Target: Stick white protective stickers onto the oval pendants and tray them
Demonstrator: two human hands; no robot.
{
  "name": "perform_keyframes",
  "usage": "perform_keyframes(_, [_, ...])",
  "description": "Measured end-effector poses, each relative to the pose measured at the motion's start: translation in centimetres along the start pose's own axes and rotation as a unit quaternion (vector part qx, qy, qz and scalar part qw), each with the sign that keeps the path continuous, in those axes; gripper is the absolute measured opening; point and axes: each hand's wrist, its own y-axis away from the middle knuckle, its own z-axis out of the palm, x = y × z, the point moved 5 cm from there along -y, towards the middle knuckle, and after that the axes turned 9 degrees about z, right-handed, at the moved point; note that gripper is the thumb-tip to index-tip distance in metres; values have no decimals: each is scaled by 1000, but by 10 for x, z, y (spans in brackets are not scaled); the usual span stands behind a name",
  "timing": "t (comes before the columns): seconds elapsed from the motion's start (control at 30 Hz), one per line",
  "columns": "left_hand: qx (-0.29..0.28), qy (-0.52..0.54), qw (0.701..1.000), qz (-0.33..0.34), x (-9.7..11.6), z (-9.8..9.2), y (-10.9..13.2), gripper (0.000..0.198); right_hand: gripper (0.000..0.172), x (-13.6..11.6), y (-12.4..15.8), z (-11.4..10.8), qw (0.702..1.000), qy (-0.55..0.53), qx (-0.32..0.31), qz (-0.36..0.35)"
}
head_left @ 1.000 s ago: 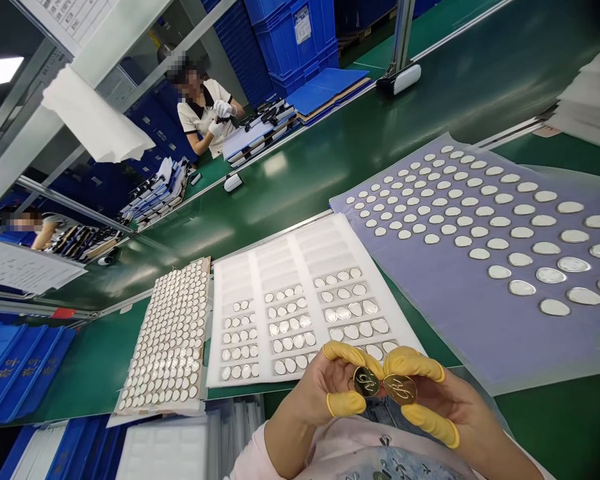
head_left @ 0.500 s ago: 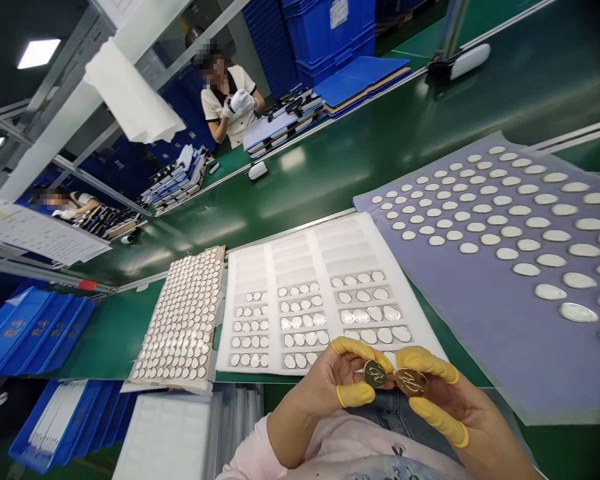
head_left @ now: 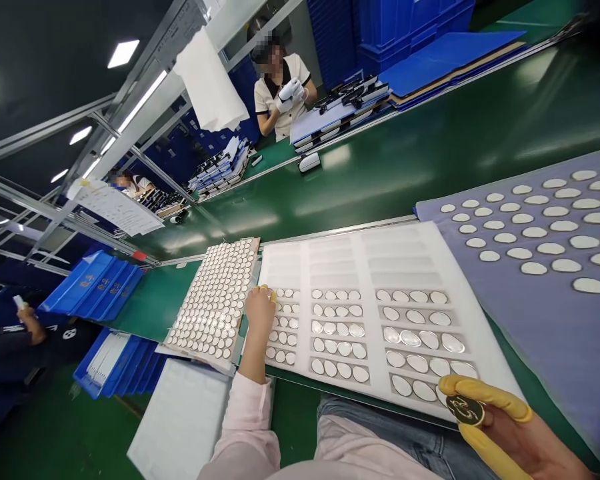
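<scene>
Yellow-cotted fingers [head_left: 485, 392] of our R hand [head_left: 513, 443] pinch a gold disc [head_left: 465, 410] w/ script on it. Our L hand [head_left: 259, 313] sits at the edge of the white foam tray [head_left: 405, 257], fingers bent; can't tell if holding anything. Tray: near rows filled w/ silver discs, far rows empty. Packed disc sheet [head_left: 213, 300] beside it; lilac sheet [head_left: 540, 293] has many more.
</scene>
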Motion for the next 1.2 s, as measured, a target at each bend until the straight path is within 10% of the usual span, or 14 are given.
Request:
perform_keyframes(0.37, [2,18,1000,4,-16,12,-15,25,45,-28,7,7,994,68,58,-64])
perform_keyframes(0.57, [58,127,987,79,22,16,16,29,37,-92,-22,-2,960,261,78,-69])
perform_keyframes(0.73, [60,225,959,159,72,20,46,27,48,-124,-43,6,999,52,-6,-14])
perform_keyframes(1.1, [-49,576,733,357,196,-36,121,34,56,-121,-10,47,980,-111,-151,62])
perform_keyframes(1.2, [-102,581,720,366,220,-51,135,43,52,-119,-7,51,980,-78,-181,37])
